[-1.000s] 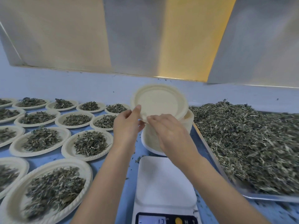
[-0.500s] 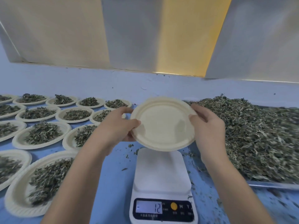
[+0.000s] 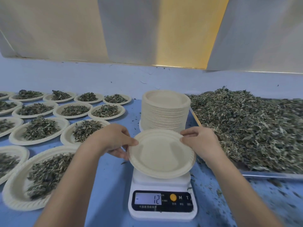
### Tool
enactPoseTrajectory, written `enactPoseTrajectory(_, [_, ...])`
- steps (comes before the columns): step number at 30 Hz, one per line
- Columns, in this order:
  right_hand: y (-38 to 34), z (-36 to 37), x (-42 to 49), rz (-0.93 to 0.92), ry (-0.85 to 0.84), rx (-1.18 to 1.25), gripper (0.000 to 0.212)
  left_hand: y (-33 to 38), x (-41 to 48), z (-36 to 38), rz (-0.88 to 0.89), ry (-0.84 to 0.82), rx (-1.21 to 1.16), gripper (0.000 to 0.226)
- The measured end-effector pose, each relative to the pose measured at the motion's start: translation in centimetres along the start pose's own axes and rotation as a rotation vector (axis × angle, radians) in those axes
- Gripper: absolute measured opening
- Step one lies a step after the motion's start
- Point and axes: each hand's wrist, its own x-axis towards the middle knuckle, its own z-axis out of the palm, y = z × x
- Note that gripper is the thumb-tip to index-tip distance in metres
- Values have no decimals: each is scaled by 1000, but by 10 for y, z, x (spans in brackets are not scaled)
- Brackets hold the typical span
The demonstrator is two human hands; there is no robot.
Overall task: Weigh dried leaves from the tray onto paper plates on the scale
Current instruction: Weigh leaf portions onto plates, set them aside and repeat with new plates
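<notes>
The left hand [image 3: 113, 141] pinches the left rim of an empty plate [image 3: 161, 154], thumb on top and fingers curled beneath. The right hand [image 3: 201, 143] grips the far right rim with bent fingers. Between them the empty plate sits slightly tilted over the white platform of the scale [image 3: 162, 202], whose screen reads minus 12; whether the plate rests on the platform cannot be told. Just behind it stands a tall stack of plates [image 3: 165, 112]. To the right a metal tray [image 3: 270, 175] holds a deep heap of dried leaves [image 3: 254, 125]. To the left, filled plates [image 3: 41, 130] lie in rows, each with a small mound of leaves. All this sits on a blue table [image 3: 111, 185] scattered with leaf crumbs. Behind it rises a pale blue wall [image 3: 98, 76] with cream, grey and yellow panels [image 3: 131, 30] above.
</notes>
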Motion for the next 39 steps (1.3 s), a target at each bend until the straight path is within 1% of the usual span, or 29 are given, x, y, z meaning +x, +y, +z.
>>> enactPoseTrajectory(6, [4, 7, -1, 4, -58, -85, 20, -7, 7, 0, -53, -31, 77, 24])
enactPoseTrajectory(9, [6, 8, 0, 5, -55, -125, 24, -8, 11, 2, -74, -63, 100, 24])
enactPoseTrajectory(12, [7, 9, -1, 7, -55, -153, 25, -8, 12, 3, -85, -52, 116, 25])
enactPoseTrajectory(14, [8, 9, -1, 0, -46, -143, 26, -6, 11, 4, -75, 2, 146, 32])
enactPoseTrajectory(16, [7, 8, 0, -22, -28, -109, 25, -2, 8, 6, -13, 114, 251, 34])
enactPoseTrajectory(18, [6, 3, 2, -32, 14, -72, 22, 6, 5, 12, 126, 293, 364, 25])
enactPoseTrajectory(20, [8, -5, 5, -38, 90, -54, 22, 16, 1, 22, 292, 416, 325, 19])
enactPoseTrajectory(21, [10, -10, 7, -40, 139, -70, 23, 22, -2, 29, 367, 434, 263, 16])
enactPoseTrajectory(23, [16, -19, 12, -45, 236, -152, 25, 35, -8, 42, 466, 408, 153, 12])
enactPoseTrajectory(24, [24, -29, 14, -42, 283, -212, 26, 46, -9, 56, 497, 365, 98, 13])
enactPoseTrajectory(27, [47, -41, 27, -23, 286, -383, 30, 67, -12, 86, 535, 253, -56, 18])
enactPoseTrajectory(29, [67, -48, 38, 30, 210, -527, 36, 82, -13, 109, 557, 216, -78, 21])
enactPoseTrajectory(31, [83, -53, 47, 130, 107, -679, 50, 95, -12, 128, 567, 188, -103, 21])
enactPoseTrajectory(32, [88, -54, 51, 195, 66, -714, 58, 100, -11, 137, 566, 165, -127, 20])
enactPoseTrajectory(35, [94, -56, 58, 324, -7, -711, 72, 111, -9, 154, 531, 101, -208, 16])
enactPoseTrajectory(39, [96, -51, 67, 419, -119, -748, 76, 116, -2, 160, 539, 87, -271, 19])
